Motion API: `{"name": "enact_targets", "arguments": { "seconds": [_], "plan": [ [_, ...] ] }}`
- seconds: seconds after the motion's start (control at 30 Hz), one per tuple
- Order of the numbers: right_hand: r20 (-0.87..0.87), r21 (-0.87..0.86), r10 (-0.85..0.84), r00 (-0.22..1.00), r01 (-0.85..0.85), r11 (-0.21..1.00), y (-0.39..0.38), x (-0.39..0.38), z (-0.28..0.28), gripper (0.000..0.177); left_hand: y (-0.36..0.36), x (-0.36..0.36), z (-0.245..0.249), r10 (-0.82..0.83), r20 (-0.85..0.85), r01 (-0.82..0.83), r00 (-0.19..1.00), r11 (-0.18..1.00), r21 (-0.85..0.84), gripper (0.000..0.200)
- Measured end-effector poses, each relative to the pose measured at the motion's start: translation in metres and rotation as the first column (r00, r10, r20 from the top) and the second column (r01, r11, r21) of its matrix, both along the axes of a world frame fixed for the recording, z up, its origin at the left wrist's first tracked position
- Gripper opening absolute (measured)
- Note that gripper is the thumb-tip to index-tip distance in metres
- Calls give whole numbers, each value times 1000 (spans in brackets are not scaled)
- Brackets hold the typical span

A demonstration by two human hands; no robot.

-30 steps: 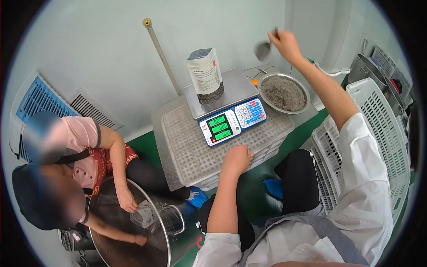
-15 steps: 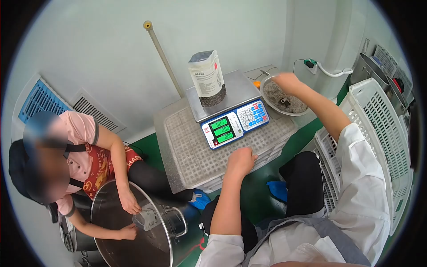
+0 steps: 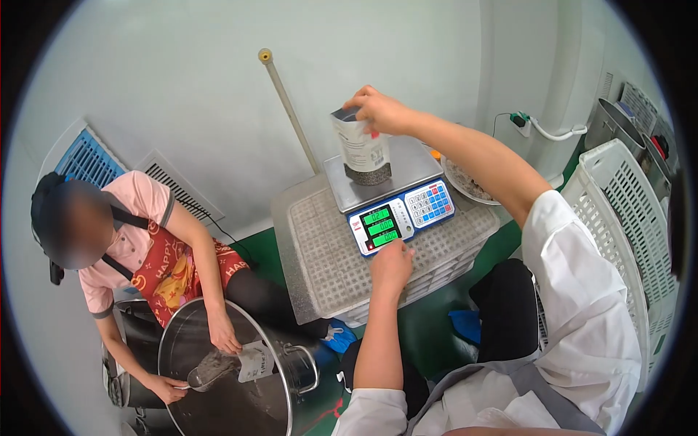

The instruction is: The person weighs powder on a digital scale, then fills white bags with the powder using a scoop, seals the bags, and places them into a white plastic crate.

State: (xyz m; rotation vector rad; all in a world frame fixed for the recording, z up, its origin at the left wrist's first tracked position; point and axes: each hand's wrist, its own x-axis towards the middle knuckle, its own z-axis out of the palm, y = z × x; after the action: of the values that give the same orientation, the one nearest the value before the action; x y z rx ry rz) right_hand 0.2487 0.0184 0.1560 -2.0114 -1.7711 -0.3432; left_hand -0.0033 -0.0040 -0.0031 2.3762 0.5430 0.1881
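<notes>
A white stand-up pouch (image 3: 363,149), dark granules showing through its clear lower part, stands on the metal pan of a digital scale (image 3: 425,174). My right hand (image 3: 374,109) reaches over from the right, its fingers closed on the pouch's top edge. The scale's green display is lit, beside a blue and white keypad. Just in front of the display, my left hand (image 3: 392,267) is curled into a fist over the perforated tray; what its fingers hold, if anything, is hidden. Partly behind my right arm is a bowl (image 3: 469,182) of greyish loose material.
Stacked pale trays (image 3: 313,254) carry the scale. At left a seated co-worker (image 3: 167,247) holds a scoop (image 3: 203,376) and another pouch (image 3: 256,361) over a large steel pot (image 3: 287,392). White plastic crates (image 3: 618,211) stand at my right. A pole (image 3: 291,109) leans against the wall.
My right hand has moved left from the bowl to the pouch's top and closed on it. My left hand stays near the scale's front. The co-worker's scoop has come up to the other pouch.
</notes>
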Motion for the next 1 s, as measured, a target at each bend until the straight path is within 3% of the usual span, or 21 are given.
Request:
{"name": "enact_targets", "arguments": {
  "seconds": [0.03, 0.1, 0.13, 0.2, 0.23, 0.3, 0.33, 0.37, 0.4, 0.43, 0.47, 0.53, 0.67, 0.77, 0.83, 0.87, 0.93, 0.97, 1.0],
  "plan": [
    [9, -3, 5, 1000, -5, 1000, -10, -12, 5, 17, 2, -2, 3, 62, 75, -61, 995, 998, -22, 25],
    [207, 24, 93, 974, -100, 995, -34, -35, 14, 11, 7, -5, -2, 184, 281, -182, 942, 983, -32, 23],
    [206, 22, 92, 974, -99, 995, -46, -45, 15, 11, 9, -7, -2, 182, 280, -180, 943, 983, -34, 23],
    [313, 102, 169, 934, -210, 972, -68, -63, 18, 13, 16, -8, 3, 365, 519, -288, 773, 931, -225, 27],
    [310, 116, 209, 928, -255, 960, -79, -74, 19, 13, 17, -9, 6, 364, 518, -286, 774, 931, -225, 27],
    [277, 90, 254, 927, -288, 953, -102, -98, 16, 13, 17, -9, 12, 410, 750, -274, 518, 911, -309, 33],
    [242, 67, 297, 924, -321, 945, -112, -108, 12, 13, 16, -11, 14, 407, 747, -271, 525, 912, -307, 33],
    [217, 73, 317, 923, -339, 938, -120, -116, 5, 12, 15, -15, 17, 427, 700, -26, 572, 863, -505, 34],
    [207, 78, 312, 927, -334, 939, -129, -124, -2, 12, 14, -19, 18, 428, 652, 205, 625, 717, -667, 36],
    [126, 49, 321, 939, -329, 943, -137, -133, -7, 13, 15, -23, 15, 410, 563, 274, 718, 577, -769, 30],
    [44, 20, 327, 944, -329, 944, -145, -141, -12, 13, 12, -26, 10, 407, 556, 265, 725, 579, -771, 30],
    [2, 37, 343, 939, -343, 939, -155, -151, -19, 12, 9, -32, 5, 316, 565, 406, 762, 448, -797, 25],
    [-43, 40, 325, 945, -323, 945, -171, -164, -24, 9, 1, -37, -4, 391, 547, 369, 740, 445, -816, 19],
    [-22, 33, 325, 946, -324, 945, -188, -176, 3, 12, 3, -39, -8, 383, 594, 400, 707, 476, -783, 19],
    [-495, 89, 301, 815, -297, 951, -201, -187, 37, 22, 7, -39, -9, 337, 592, 381, 732, 519, -765, 18],
    [-499, 97, 296, 814, -288, 953, -206, -186, 43, 22, 9, -39, -11, 299, 585, 356, 754, 563, -746, 18],
    [-881, 207, 388, 270, -519, 829, -213, -181, 52, 28, 12, -37, -17, 282, 605, 381, 744, 565, -732, 18],
    [-956, 245, 288, -48, -668, 702, -205, -172, 38, 29, 11, -36, -17, 278, 626, 404, 728, 564, -720, 18],
    [-955, 249, 292, -48, -664, 705, -190, -162, 16, 29, 9, -36, -17, 271, 626, 406, 731, 565, -718, 18]
  ]
}}
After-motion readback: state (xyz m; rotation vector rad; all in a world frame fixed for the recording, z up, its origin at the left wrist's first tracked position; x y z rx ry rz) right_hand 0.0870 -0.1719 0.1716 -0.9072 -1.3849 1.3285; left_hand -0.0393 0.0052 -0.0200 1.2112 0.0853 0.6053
